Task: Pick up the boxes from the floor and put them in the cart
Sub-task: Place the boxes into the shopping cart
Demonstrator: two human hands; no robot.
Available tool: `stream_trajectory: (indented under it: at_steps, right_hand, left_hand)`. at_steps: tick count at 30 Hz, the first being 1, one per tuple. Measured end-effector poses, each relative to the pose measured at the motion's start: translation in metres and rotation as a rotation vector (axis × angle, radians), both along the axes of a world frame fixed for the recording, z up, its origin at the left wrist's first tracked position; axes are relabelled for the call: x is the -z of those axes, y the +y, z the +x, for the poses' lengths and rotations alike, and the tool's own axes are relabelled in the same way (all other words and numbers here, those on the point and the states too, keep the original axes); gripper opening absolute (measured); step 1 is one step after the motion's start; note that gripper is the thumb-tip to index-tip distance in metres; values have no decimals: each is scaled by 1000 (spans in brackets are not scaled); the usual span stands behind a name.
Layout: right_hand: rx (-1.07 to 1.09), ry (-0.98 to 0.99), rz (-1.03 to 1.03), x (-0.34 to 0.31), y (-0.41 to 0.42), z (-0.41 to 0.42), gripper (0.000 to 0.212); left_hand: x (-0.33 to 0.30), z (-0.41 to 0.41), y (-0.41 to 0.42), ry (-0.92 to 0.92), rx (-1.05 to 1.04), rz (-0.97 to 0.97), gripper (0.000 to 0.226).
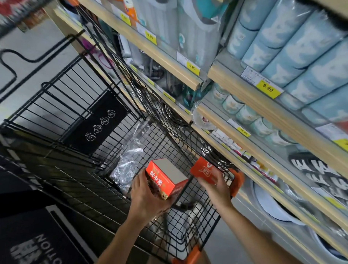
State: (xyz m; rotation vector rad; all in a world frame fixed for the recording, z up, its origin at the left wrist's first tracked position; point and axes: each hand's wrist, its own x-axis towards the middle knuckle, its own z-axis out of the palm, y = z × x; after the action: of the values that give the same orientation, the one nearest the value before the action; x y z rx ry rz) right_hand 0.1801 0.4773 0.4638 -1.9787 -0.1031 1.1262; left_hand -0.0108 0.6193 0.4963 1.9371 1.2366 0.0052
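A black wire shopping cart with orange corner pieces stands beside the shelves. My left hand grips a red box with a grey side over the cart's basket. My right hand holds a smaller red-orange box at the cart's right rim. Both boxes are above the wire floor of the basket and apart from each other. A crumpled clear plastic bag lies inside the basket, just left of the boxes.
Wooden-edged store shelves run along the right, packed with blue paper rolls and yellow price tags. A black mat with white lettering lies on the floor at lower left. Grey floor shows beyond the cart.
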Motion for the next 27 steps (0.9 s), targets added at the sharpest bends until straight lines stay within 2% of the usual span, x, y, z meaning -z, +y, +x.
stream_trajectory:
  at_steps: [2,5,11,15,20,27]
  right_hand:
    - [-101,48,77,-13,3,0,70]
    - [-240,121,143,-24,7,1,77]
    - [-535,198,52,-25,12,6,99]
    - [-586,82,-29,-18,14,6,95]
    - [-602,-103,-4,-13,16,2,85]
    - [-723,-556,-38,15,20,-3,86]
  left_hand:
    - [4,7,-5,4,35,34,137]
    - [13,16,-17,11,84,76,134]
    - [29,23,-47,112,117,7,141]
    - [38,23,-57,96,103,-7,135]
    - [36,25,-49,67,112,-75,145]
    - [34,4,-29,69,120,-77,136]
